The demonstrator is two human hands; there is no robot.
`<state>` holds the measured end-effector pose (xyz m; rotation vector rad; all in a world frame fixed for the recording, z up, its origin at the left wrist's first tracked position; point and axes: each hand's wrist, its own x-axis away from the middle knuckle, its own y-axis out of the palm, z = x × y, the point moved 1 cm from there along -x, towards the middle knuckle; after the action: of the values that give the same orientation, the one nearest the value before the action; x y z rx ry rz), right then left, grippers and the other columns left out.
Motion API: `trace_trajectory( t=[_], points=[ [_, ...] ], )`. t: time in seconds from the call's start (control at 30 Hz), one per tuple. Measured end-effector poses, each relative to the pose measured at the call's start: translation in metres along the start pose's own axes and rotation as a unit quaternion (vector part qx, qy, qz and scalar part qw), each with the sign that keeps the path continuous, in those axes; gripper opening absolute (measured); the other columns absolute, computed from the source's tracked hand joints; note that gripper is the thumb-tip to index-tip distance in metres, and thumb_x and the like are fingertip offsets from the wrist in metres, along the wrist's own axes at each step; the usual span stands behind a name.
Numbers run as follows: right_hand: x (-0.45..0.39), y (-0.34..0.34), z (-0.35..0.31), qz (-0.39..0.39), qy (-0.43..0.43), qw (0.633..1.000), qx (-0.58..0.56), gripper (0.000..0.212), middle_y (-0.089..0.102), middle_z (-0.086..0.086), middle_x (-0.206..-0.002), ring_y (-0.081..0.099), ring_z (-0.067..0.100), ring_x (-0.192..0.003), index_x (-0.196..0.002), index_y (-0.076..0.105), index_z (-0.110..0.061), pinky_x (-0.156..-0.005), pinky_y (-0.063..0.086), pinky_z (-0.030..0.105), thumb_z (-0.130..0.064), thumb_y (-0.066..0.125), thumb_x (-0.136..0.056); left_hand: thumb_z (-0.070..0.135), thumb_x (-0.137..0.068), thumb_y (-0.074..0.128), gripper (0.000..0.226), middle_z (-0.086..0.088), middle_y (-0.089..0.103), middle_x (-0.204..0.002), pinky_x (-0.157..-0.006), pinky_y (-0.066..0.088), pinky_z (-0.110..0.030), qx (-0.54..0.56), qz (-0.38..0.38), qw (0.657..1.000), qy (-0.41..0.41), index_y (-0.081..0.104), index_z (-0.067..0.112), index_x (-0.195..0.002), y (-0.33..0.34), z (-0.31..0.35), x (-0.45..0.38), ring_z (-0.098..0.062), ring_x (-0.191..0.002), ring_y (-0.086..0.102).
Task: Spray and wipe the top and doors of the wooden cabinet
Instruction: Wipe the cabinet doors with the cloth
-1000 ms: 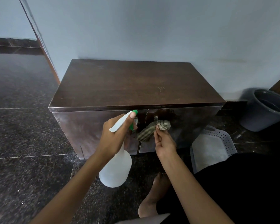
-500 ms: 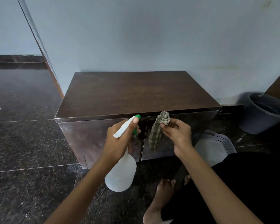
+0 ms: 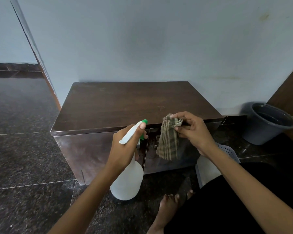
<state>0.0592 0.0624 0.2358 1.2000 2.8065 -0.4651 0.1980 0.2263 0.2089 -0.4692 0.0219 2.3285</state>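
Note:
A low dark wooden cabinet (image 3: 125, 103) stands against the pale wall, its two glossy doors (image 3: 91, 149) facing me. My left hand (image 3: 125, 147) grips a white spray bottle (image 3: 128, 179) with a green nozzle, held in front of the seam between the doors. My right hand (image 3: 193, 130) pinches a striped green-brown cloth (image 3: 168, 144) by its top at the cabinet's front edge. The cloth hangs down loose over the right door.
A grey bucket (image 3: 267, 124) sits on the floor right of the cabinet. A pale perforated plastic basket (image 3: 227, 149) lies by the right door, partly behind my arm. My bare foot (image 3: 167, 208) rests on the dark polished stone floor (image 3: 24, 157).
My right hand lifted the cloth from the right door's handle area up to the cabinet's top front edge, letting it hang. The left hand and bottle stayed near the door seam.

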Motion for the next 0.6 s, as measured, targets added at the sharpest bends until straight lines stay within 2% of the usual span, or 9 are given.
trace_trajectory(
  t=[0.1,0.2,0.27,0.33,0.37,0.47,0.53,0.6],
  points=[
    [-0.003,-0.011,-0.005,0.002,0.002,1.000,0.016,0.024,0.067,0.010,-0.106,0.069,0.022,-0.090,-0.090,0.065,-0.016,-0.076,0.058,0.038,0.007,0.061,-0.083,0.055,-0.088,0.052,0.057,-0.008,0.074,-0.081,-0.068,0.053,-0.035,0.004,-0.003,1.000,-0.002,0.074,0.003,-0.088,0.004,0.006,-0.002,-0.028,-0.073,0.068],
    [-0.008,-0.027,-0.009,0.038,0.044,0.998,0.002,0.018,0.069,0.012,-0.089,0.067,0.019,-0.083,-0.086,0.067,-0.011,-0.075,0.057,0.036,0.005,0.057,-0.085,0.056,-0.089,0.049,0.057,-0.006,0.074,-0.082,-0.066,0.055,-0.039,0.006,-0.014,1.000,0.015,0.073,0.004,-0.082,0.010,0.012,-0.008,-0.035,-0.068,0.067],
    [-0.009,-0.038,-0.014,0.043,0.079,0.996,-0.031,0.013,0.067,0.008,-0.080,0.064,0.014,-0.079,-0.085,0.068,-0.008,-0.070,0.057,0.029,0.001,0.059,-0.084,0.055,-0.091,0.048,0.058,-0.006,0.074,-0.080,-0.068,0.056,-0.036,0.002,-0.025,0.999,0.034,0.073,0.003,-0.084,0.017,0.015,-0.013,-0.030,-0.069,0.068],
    [-0.008,-0.054,-0.019,0.047,0.085,0.995,-0.035,0.010,0.069,0.008,-0.085,0.065,0.015,-0.081,-0.090,0.068,-0.003,-0.067,0.057,0.026,-0.005,0.068,-0.079,0.050,-0.096,0.051,0.054,-0.005,0.074,-0.079,-0.059,0.055,-0.031,0.008,-0.041,0.998,0.047,0.074,0.002,-0.085,0.029,0.021,-0.021,-0.023,-0.065,0.068],
    [-0.008,-0.061,-0.022,0.052,0.083,0.995,-0.020,0.017,0.070,0.010,-0.089,0.067,0.016,-0.083,-0.092,0.068,-0.001,-0.068,0.058,0.027,-0.007,0.072,-0.077,0.048,-0.097,0.051,0.053,-0.005,0.073,-0.078,-0.055,0.054,-0.026,0.016,-0.046,0.997,0.053,0.074,0.001,-0.084,0.035,0.025,-0.025,-0.020,-0.063,0.067],
    [-0.009,-0.090,-0.034,0.062,0.061,0.993,0.080,0.020,0.070,0.013,-0.097,0.067,0.019,-0.088,-0.091,0.066,-0.005,-0.069,0.059,0.033,-0.007,0.076,-0.074,0.044,-0.092,0.049,0.052,-0.005,0.073,-0.079,-0.061,0.051,-0.013,0.038,-0.060,0.995,0.076,0.073,-0.001,-0.081,0.059,0.037,-0.036,-0.015,-0.070,0.068],
    [-0.011,-0.112,-0.040,0.059,0.047,0.987,0.145,0.020,0.069,0.012,-0.098,0.066,0.020,-0.090,-0.088,0.064,-0.013,-0.068,0.059,0.036,-0.007,0.077,-0.073,0.046,-0.090,0.049,0.052,-0.006,0.074,-0.081,-0.053,0.053,-0.017,0.056,-0.076,0.992,0.079,0.073,0.000,-0.084,0.076,0.044,-0.044,-0.016,-0.069,0.069],
    [-0.012,-0.137,-0.043,0.057,0.042,0.978,0.194,0.026,0.068,0.013,-0.096,0.066,0.022,-0.085,-0.092,0.060,-0.015,-0.063,0.057,0.034,-0.006,0.076,-0.074,0.046,-0.090,0.049,0.051,-0.007,0.073,-0.083,-0.042,0.051,-0.023,0.075,-0.097,0.989,0.077,0.073,0.000,-0.088,0.097,0.051,-0.052,-0.020,-0.064,0.068]
  ],
)
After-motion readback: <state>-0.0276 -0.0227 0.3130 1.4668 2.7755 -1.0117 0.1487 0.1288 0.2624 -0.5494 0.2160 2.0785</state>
